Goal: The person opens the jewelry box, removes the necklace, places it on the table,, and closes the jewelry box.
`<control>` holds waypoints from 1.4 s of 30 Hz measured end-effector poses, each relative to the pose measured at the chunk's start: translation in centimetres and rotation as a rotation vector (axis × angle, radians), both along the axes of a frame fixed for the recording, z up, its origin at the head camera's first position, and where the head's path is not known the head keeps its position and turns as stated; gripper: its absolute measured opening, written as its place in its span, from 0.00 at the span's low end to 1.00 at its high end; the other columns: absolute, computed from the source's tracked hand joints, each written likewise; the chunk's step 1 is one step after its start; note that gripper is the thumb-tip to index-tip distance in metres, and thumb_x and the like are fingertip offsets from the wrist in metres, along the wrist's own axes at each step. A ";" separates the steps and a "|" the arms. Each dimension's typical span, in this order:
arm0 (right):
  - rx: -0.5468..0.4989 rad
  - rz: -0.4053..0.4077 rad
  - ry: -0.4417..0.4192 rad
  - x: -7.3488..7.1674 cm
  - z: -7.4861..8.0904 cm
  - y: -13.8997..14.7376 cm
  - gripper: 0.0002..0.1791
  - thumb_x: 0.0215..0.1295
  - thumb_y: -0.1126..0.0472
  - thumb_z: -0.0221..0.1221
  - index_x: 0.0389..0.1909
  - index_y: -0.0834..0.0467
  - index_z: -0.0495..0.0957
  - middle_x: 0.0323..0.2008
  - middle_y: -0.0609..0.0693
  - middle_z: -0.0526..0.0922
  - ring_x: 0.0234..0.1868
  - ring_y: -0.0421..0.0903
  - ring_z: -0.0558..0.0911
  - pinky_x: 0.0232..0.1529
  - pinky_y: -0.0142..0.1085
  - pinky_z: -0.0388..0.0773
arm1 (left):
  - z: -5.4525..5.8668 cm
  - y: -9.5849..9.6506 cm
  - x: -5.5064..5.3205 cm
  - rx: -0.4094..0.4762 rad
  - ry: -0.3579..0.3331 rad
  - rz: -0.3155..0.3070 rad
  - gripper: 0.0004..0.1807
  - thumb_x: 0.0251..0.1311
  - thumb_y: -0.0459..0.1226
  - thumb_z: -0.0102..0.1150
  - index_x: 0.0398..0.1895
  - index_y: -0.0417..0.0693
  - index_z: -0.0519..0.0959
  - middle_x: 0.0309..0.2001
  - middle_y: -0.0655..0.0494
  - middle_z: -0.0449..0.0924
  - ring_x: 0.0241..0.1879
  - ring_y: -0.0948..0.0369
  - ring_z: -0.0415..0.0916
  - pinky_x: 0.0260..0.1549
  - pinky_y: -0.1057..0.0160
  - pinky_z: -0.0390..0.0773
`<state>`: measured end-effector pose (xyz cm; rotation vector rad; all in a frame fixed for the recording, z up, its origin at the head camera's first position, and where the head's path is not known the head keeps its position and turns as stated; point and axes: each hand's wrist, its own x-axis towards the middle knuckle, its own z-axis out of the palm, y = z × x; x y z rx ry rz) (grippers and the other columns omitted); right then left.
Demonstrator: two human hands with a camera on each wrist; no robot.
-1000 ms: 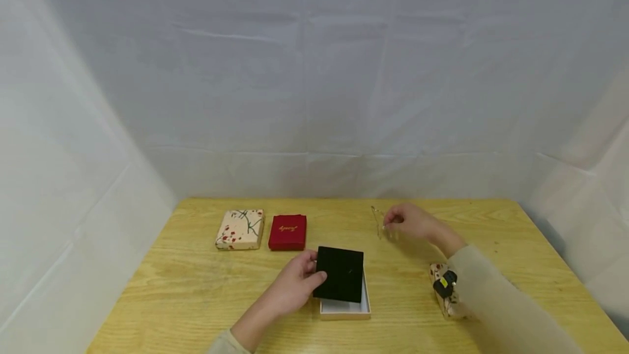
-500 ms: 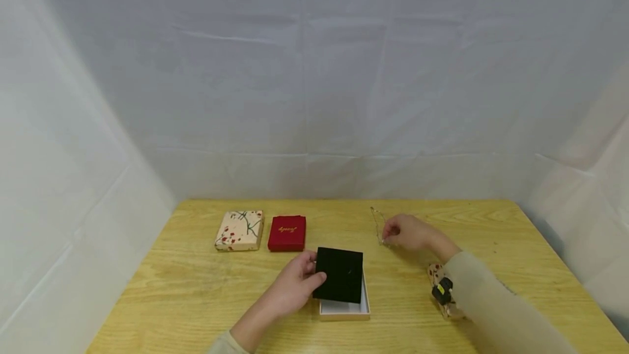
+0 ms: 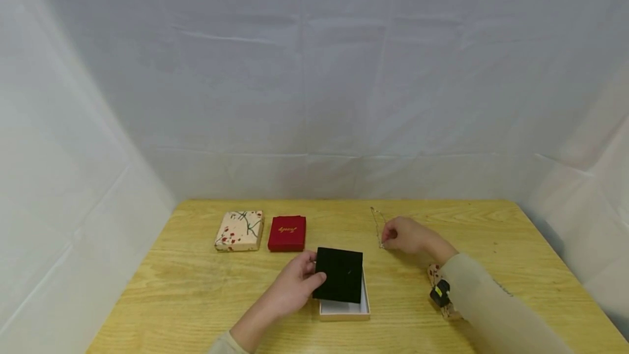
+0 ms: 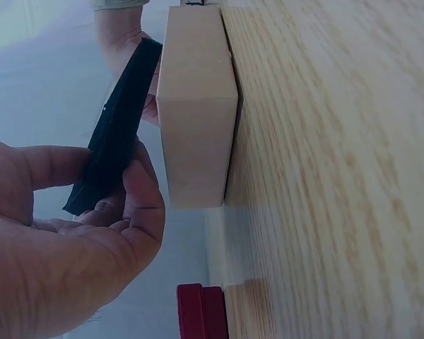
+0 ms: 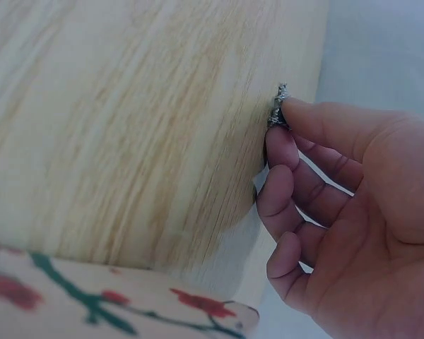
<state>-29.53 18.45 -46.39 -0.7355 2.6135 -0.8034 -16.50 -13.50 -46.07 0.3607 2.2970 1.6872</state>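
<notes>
My left hand (image 3: 295,280) grips a black square pad (image 3: 338,275) by its left edge, thumb on top and fingers beneath. The pad is tilted over an open box (image 3: 345,316) with a white inside, covering most of it; in the left wrist view a plain beige side of that box (image 4: 196,148) shows beside the pad. Farther back, my right hand (image 3: 409,235) pinches the silver, sparkling pendant (image 5: 277,114) of a necklace between thumb and index finger. Its thin chain (image 3: 377,222) trails away toward the back of the table.
A closed red box (image 3: 287,235) with gold lettering and a cream box (image 3: 239,230) with a floral print stand at the back left. Another floral piece (image 3: 434,273) lies partly hidden under my right sleeve. White sheeting (image 3: 304,97) rises behind the table (image 3: 196,299).
My right hand has come slightly toward me with the pendant, and the chain now lies longer behind it. The left hand and the pad have stayed in place.
</notes>
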 end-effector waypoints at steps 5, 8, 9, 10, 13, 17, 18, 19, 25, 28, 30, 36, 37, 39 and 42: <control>0.014 0.003 0.003 0.1 0.0 -0.1 0.04 0.72 0.66 0.67 0.35 0.57 0.83 0.33 0.45 0.82 0.34 0.42 0.75 0.39 0.40 0.77 | -0.1 0.0 -0.1 0.014 0.004 0.000 0.26 0.76 0.33 0.57 0.69 0.25 0.66 0.53 0.42 0.85 0.50 0.52 0.83 0.51 0.50 0.84; 0.013 0.000 -0.008 0.3 0.1 -0.1 0.04 0.71 0.66 0.67 0.35 0.57 0.83 0.33 0.45 0.81 0.34 0.42 0.75 0.39 0.40 0.77 | -0.2 -0.1 -0.1 0.021 0.006 -0.001 0.25 0.76 0.33 0.57 0.68 0.25 0.67 0.52 0.43 0.85 0.49 0.52 0.83 0.50 0.50 0.84; 0.012 -0.003 -0.012 0.3 0.1 -0.1 0.04 0.71 0.65 0.68 0.35 0.57 0.83 0.33 0.45 0.81 0.34 0.42 0.75 0.39 0.40 0.76 | -0.2 -0.1 -0.1 0.024 0.007 0.001 0.25 0.76 0.33 0.57 0.68 0.25 0.67 0.52 0.43 0.85 0.49 0.52 0.83 0.49 0.51 0.84; 0.011 -0.005 -0.017 0.3 0.1 -0.2 0.04 0.71 0.65 0.68 0.35 0.57 0.83 0.33 0.45 0.81 0.34 0.42 0.75 0.38 0.40 0.76 | -0.2 -0.1 -0.1 0.026 0.007 0.000 0.24 0.76 0.33 0.57 0.68 0.25 0.67 0.52 0.43 0.86 0.49 0.52 0.83 0.49 0.51 0.84; 0.005 -0.013 -0.029 0.2 0.1 -0.1 0.04 0.71 0.65 0.68 0.35 0.58 0.83 0.33 0.45 0.81 0.33 0.43 0.75 0.37 0.40 0.76 | -0.1 -0.1 0.0 0.026 0.009 -0.002 0.24 0.76 0.33 0.58 0.67 0.25 0.67 0.51 0.43 0.86 0.49 0.52 0.84 0.49 0.52 0.84; -0.010 -0.023 -0.038 0.1 -0.1 0.1 0.04 0.71 0.65 0.68 0.36 0.58 0.82 0.33 0.46 0.81 0.34 0.43 0.76 0.38 0.40 0.76 | 0.1 0.1 0.0 0.014 0.003 -0.005 0.24 0.76 0.33 0.58 0.67 0.27 0.68 0.51 0.44 0.86 0.49 0.53 0.84 0.51 0.51 0.84; -0.012 -0.023 -0.035 0.1 -0.1 0.2 0.04 0.71 0.65 0.68 0.36 0.57 0.82 0.34 0.46 0.81 0.34 0.43 0.76 0.38 0.40 0.77 | 0.1 0.1 0.0 0.010 0.000 -0.006 0.23 0.76 0.34 0.57 0.67 0.27 0.68 0.51 0.44 0.86 0.49 0.53 0.84 0.52 0.51 0.84; -0.013 -0.027 -0.035 0.0 -0.1 0.2 0.04 0.72 0.65 0.67 0.36 0.57 0.82 0.34 0.45 0.81 0.34 0.43 0.76 0.39 0.40 0.77 | 0.1 0.1 0.0 0.009 -0.003 -0.007 0.23 0.76 0.34 0.57 0.67 0.27 0.68 0.51 0.44 0.86 0.49 0.53 0.84 0.52 0.50 0.84; -0.032 -0.048 -0.012 0.4 0.5 0.4 0.02 0.74 0.64 0.65 0.40 0.57 0.82 0.34 0.46 0.82 0.33 0.44 0.77 0.35 0.40 0.77 | 0.2 0.0 0.0 0.008 -0.010 0.001 0.24 0.76 0.34 0.58 0.67 0.28 0.68 0.52 0.44 0.85 0.47 0.53 0.83 0.50 0.51 0.84; -0.053 -0.057 -0.008 0.9 1.2 0.2 0.03 0.75 0.62 0.64 0.43 0.58 0.82 0.34 0.47 0.81 0.32 0.45 0.77 0.33 0.40 0.77 | 0.2 -0.1 -0.1 0.009 -0.009 0.009 0.25 0.75 0.34 0.59 0.67 0.28 0.67 0.50 0.44 0.85 0.43 0.54 0.82 0.44 0.55 0.84; -0.070 -0.053 -0.001 1.4 1.6 0.1 0.04 0.76 0.62 0.64 0.45 0.59 0.82 0.34 0.48 0.81 0.33 0.45 0.77 0.33 0.40 0.77 | 0.2 0.0 -0.2 0.007 -0.008 0.014 0.25 0.75 0.34 0.59 0.67 0.28 0.67 0.48 0.45 0.85 0.40 0.55 0.80 0.39 0.57 0.82; -0.106 -0.021 0.056 3.0 2.4 -0.2 0.11 0.76 0.60 0.64 0.52 0.62 0.80 0.36 0.46 0.80 0.34 0.44 0.78 0.34 0.39 0.78 | 0.0 0.1 -0.4 0.008 -0.014 0.020 0.24 0.75 0.34 0.59 0.66 0.28 0.67 0.41 0.48 0.83 0.32 0.57 0.75 0.32 0.60 0.78; -0.109 -0.016 0.072 3.3 2.4 -0.3 0.12 0.76 0.60 0.64 0.53 0.63 0.80 0.37 0.46 0.80 0.35 0.44 0.78 0.34 0.38 0.78 | 0.0 0.1 -0.4 0.006 -0.014 0.021 0.24 0.75 0.34 0.59 0.66 0.28 0.67 0.41 0.48 0.83 0.31 0.57 0.75 0.32 0.60 0.78; -0.115 -0.007 0.104 3.9 2.6 -0.3 0.14 0.76 0.59 0.64 0.56 0.62 0.79 0.39 0.46 0.80 0.36 0.43 0.78 0.35 0.37 0.79 | 0.0 0.1 -0.3 0.005 -0.013 0.025 0.25 0.75 0.34 0.60 0.66 0.28 0.67 0.41 0.48 0.83 0.32 0.57 0.75 0.32 0.59 0.79; -0.135 0.008 0.143 4.8 2.9 -0.6 0.17 0.76 0.59 0.64 0.60 0.62 0.77 0.43 0.48 0.80 0.40 0.42 0.79 0.38 0.37 0.81 | 0.0 0.1 -0.4 0.015 -0.017 0.029 0.25 0.74 0.34 0.60 0.66 0.28 0.67 0.43 0.47 0.84 0.34 0.57 0.77 0.34 0.57 0.81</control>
